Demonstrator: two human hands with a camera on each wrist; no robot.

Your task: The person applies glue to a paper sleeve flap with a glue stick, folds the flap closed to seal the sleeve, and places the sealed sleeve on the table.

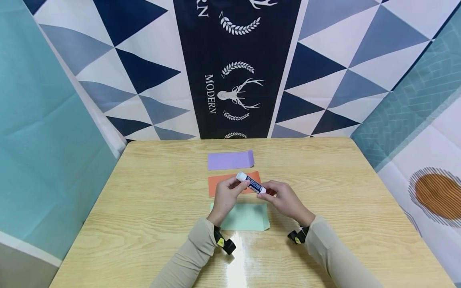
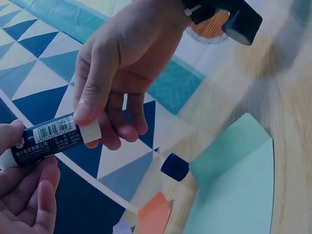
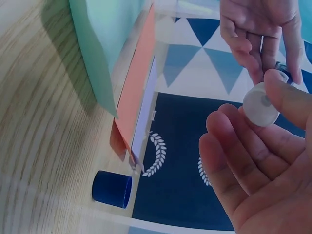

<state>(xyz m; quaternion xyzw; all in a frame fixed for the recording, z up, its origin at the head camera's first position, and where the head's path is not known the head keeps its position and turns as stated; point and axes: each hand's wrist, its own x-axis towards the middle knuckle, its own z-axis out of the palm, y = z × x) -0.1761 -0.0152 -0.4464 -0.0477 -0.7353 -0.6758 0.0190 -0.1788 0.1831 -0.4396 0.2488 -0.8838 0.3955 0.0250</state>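
Note:
A glue stick (image 1: 255, 184), white at both ends with a dark blue printed label, is held above the envelopes by both hands. My left hand (image 1: 226, 197) pinches its upper left end between thumb and fingers. At the other end, my right hand (image 1: 287, 201) grips the white base with thumb and fingertips. A dark blue cap (image 2: 174, 166) rests on the table beside the flap of the green envelope (image 1: 246, 218). Behind that lies an orange envelope (image 1: 218, 184), partly covered by the left hand and the glue stick.
A purple envelope (image 1: 228, 161) lies farthest back, in line with the other two, its flap toward the right. The wooden table (image 1: 151, 192) ends at a patterned backdrop (image 1: 237, 80). A black wrist camera (image 1: 225, 242) sits on the left wrist, close above the table.

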